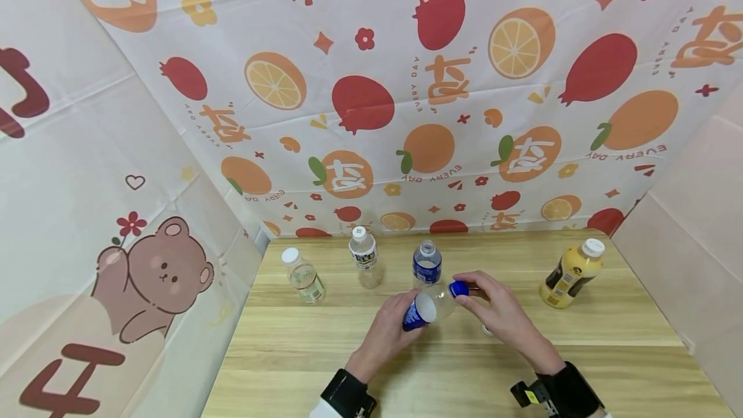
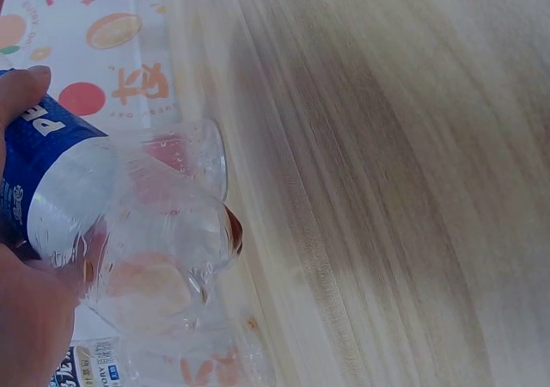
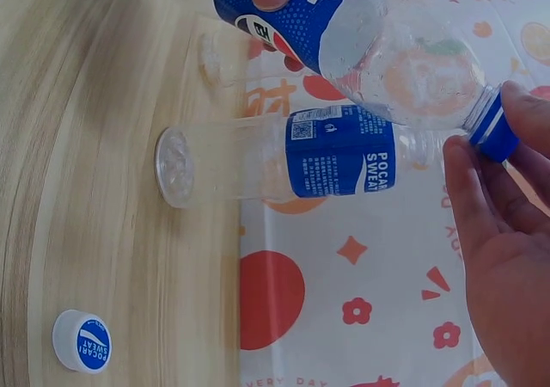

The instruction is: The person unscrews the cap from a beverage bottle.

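Note:
My left hand (image 1: 387, 329) grips an empty clear Pepsi bottle (image 1: 427, 308) round its blue label, tilted with the neck toward the right. Thumb and fingers of my right hand (image 1: 500, 307) pinch the blue cap (image 3: 493, 129) at the bottle's mouth. Whether the cap is screwed tight cannot be told. Just behind stands an uncapped Pocari Sweat bottle (image 3: 339, 150), clear with a blue label. Its white cap (image 3: 82, 341) lies on the table, mostly hidden by my right hand in the head view. The left wrist view shows the Pepsi bottle's base (image 2: 163, 241).
Two clear capped bottles stand at the left: one with a green label (image 1: 310, 286), one with a black-and-white label (image 1: 365, 260). A yellow bottle (image 1: 571, 274) with a white cap stands at the right. Fruit-printed cloth (image 1: 371, 166) hangs along the table's back edge.

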Demonstrator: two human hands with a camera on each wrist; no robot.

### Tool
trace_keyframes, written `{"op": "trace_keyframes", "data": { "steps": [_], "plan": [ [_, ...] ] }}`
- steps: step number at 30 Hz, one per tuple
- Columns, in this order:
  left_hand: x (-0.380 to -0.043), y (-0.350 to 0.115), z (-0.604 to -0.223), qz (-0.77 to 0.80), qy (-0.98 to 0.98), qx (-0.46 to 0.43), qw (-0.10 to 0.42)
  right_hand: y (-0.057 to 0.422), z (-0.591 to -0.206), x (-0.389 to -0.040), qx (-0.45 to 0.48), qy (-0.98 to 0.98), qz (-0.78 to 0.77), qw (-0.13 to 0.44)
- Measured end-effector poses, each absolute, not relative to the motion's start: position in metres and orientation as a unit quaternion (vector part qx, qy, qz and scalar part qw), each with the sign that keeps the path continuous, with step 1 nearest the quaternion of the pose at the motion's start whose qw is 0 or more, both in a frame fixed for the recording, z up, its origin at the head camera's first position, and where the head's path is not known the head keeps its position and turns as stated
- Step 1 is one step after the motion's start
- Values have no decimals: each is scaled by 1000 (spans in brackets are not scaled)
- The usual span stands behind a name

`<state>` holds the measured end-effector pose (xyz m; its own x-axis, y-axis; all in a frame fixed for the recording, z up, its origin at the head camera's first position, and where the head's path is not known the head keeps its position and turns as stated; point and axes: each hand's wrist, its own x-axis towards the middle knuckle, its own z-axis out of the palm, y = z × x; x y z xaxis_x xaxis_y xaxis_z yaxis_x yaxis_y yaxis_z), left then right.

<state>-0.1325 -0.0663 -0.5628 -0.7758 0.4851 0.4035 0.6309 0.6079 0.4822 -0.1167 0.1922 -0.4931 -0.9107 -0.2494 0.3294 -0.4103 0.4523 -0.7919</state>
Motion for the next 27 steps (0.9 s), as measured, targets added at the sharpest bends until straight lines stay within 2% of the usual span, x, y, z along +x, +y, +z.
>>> {"op": "trace_keyframes", "data": {
  "steps": [6, 11, 20, 27],
  "plan": [
    [-133, -67, -563, -320, -887, -313, 114, 193, -491, -116, 206, -835, 506, 61],
    [-131, -67, -563, -332, -887, -308, 94, 190, -490, -114, 167, -851, 495, 57],
    [-129, -66, -564, -296, -899, -306, 102, 181, -490, -112, 105, -912, 370, 141],
    [-127, -66, -568, -269, -902, -312, 129, 181, -493, -113, 116, -912, 372, 130]
  ]
}}
